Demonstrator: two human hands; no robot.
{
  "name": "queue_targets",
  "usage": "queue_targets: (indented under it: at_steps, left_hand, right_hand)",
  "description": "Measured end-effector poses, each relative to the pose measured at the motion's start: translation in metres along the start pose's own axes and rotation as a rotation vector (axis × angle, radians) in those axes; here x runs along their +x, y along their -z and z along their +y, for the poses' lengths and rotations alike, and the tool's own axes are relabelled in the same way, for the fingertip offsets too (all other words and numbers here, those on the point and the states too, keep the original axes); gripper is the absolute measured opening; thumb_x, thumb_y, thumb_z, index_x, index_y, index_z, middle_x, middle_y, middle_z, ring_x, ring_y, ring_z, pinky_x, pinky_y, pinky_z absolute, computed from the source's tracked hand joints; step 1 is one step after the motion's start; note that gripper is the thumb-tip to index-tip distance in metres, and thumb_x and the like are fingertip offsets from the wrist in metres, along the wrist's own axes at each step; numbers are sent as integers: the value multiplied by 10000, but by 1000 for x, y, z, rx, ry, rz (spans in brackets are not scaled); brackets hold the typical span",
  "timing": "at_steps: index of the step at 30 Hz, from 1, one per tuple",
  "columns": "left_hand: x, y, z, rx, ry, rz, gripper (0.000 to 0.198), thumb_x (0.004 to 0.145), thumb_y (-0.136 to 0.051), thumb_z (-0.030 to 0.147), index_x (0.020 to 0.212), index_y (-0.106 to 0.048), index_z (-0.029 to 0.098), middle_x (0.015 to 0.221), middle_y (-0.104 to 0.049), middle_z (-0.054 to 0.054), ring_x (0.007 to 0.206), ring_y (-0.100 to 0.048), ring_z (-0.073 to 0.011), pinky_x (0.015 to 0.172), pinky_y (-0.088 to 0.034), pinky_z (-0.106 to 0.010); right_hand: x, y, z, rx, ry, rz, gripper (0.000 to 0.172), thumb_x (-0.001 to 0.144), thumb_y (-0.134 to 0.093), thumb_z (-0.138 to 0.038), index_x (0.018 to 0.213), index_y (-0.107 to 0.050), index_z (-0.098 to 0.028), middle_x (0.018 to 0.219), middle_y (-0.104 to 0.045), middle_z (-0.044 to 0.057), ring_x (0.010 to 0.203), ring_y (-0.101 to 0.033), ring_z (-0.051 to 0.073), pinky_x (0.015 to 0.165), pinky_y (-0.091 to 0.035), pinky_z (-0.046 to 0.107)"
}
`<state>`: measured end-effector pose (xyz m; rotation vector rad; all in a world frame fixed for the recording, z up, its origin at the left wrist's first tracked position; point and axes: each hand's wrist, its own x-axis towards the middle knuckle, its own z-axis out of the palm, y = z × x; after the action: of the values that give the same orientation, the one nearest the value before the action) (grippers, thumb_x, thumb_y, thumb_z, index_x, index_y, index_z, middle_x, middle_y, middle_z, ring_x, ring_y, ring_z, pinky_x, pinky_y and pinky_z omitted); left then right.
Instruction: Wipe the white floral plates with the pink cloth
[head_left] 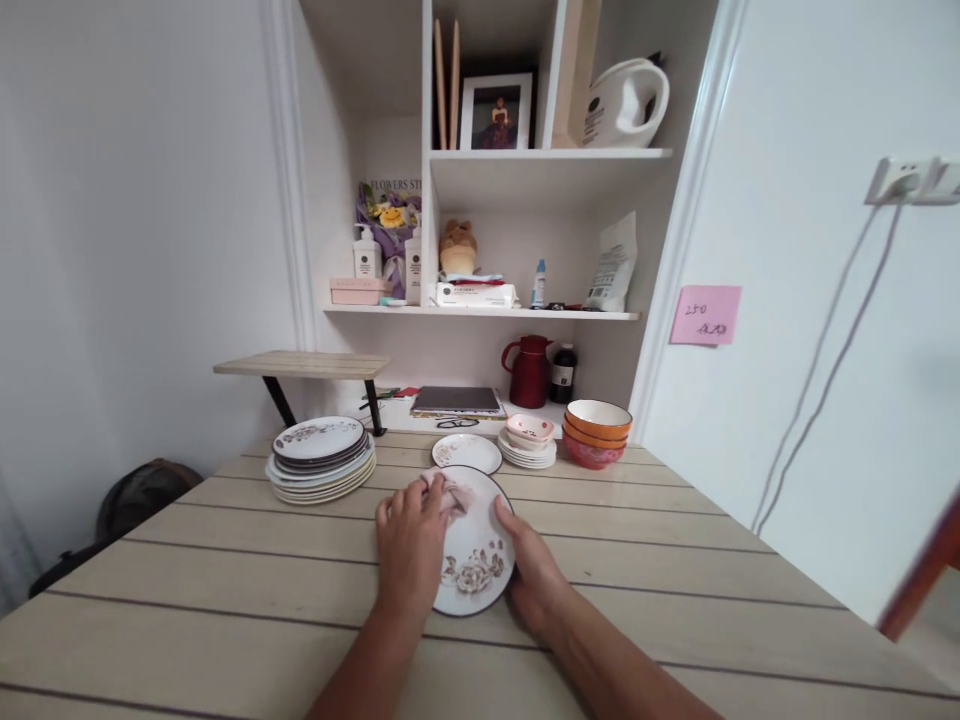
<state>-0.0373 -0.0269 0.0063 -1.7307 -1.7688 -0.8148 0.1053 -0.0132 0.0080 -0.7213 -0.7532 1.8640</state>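
A white plate [474, 540] with a dark rim and brown flower print is held tilted above the table. My right hand [534, 570] grips its right edge, thumb on the face and fingers behind. My left hand [411, 540] is closed on a pale pink cloth [452, 492], pressed against the plate's upper left part. Just behind lies another flowered plate [466, 454] on the table. To its right stands a stack of small white plates [527, 458] with a pink patterned dish [530, 430] on top.
A tall stack of plates [322, 470] stands at left, by a small raised wooden stand [304, 364]. Several stacked bowls [596, 435] are at the back right. Behind the slatted table [300, 600] are a laptop [456, 400], a red jug [529, 372] and a dark bottle [563, 374].
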Motion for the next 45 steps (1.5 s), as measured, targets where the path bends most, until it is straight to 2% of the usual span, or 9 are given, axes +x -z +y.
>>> queue_targets:
  at_steps: [6,11,13,16,21,25,32,39,45]
  left_hand:
    - [-3,-8,5,-77,-174,-106,477,864,-543,132,1329,-509,231,1174,-589,-95,1049,-521,-236,892,-425,-393]
    - [-12,-13,17,-240,-491,-177,571,857,-529,101,1367,-451,347,1268,-569,-45,1163,-475,-215,974,-395,-392]
    - [-14,-12,21,-267,-544,-184,542,863,-525,97,1331,-487,368,1273,-577,-24,1177,-472,-205,978,-389,-387]
    - [-12,-9,21,-235,-495,-184,466,877,-521,106,1257,-555,373,1252,-596,-16,1126,-510,-196,949,-398,-388]
    - [-8,-6,14,-101,-282,-194,370,881,-525,122,1187,-614,310,1198,-620,-46,1042,-560,-217,882,-417,-402]
    - [-10,-9,13,-7,-189,-184,366,883,-520,134,1213,-595,273,1154,-609,-68,970,-579,-233,808,-435,-399]
    - [-14,-14,10,-85,-329,-203,380,856,-533,101,1195,-582,265,1109,-579,-46,931,-581,-196,817,-445,-356]
    - [-11,-13,5,-131,-306,-146,429,885,-525,151,1283,-513,310,1135,-568,-41,954,-569,-193,828,-448,-357]
    - [-12,0,18,-110,-475,-136,367,931,-468,190,1273,-524,313,1204,-567,-61,974,-558,-181,849,-424,-345]
  right_hand:
    - [5,2,-3,68,-8,-2,425,863,-562,-450,1074,-650,-91,880,-757,112,794,-709,214,819,-523,338]
    - [11,9,-12,164,-97,61,391,883,-521,-468,856,-645,-98,685,-721,83,571,-669,171,596,-523,272]
    - [12,13,-16,176,-172,87,436,871,-513,-512,816,-634,-97,633,-699,78,504,-640,168,534,-509,272]
    - [16,19,-22,177,-176,82,506,862,-494,-551,905,-646,-70,687,-717,115,540,-657,203,592,-541,343]
    - [22,29,-29,216,44,152,488,860,-544,-463,1161,-602,-83,959,-743,154,904,-701,258,838,-528,415]
    - [20,29,-30,188,40,210,516,834,-589,-447,1205,-583,-88,985,-742,156,970,-689,267,868,-520,419]
    - [11,23,-27,80,-24,235,529,814,-591,-497,1163,-609,-101,940,-751,150,914,-701,287,837,-528,446]
    - [10,23,-23,3,-47,228,527,797,-596,-546,1116,-631,-128,905,-756,131,889,-702,288,810,-528,446]
    - [7,15,-15,35,-43,96,463,823,-597,-478,1081,-643,-96,884,-753,127,838,-707,259,794,-540,393]
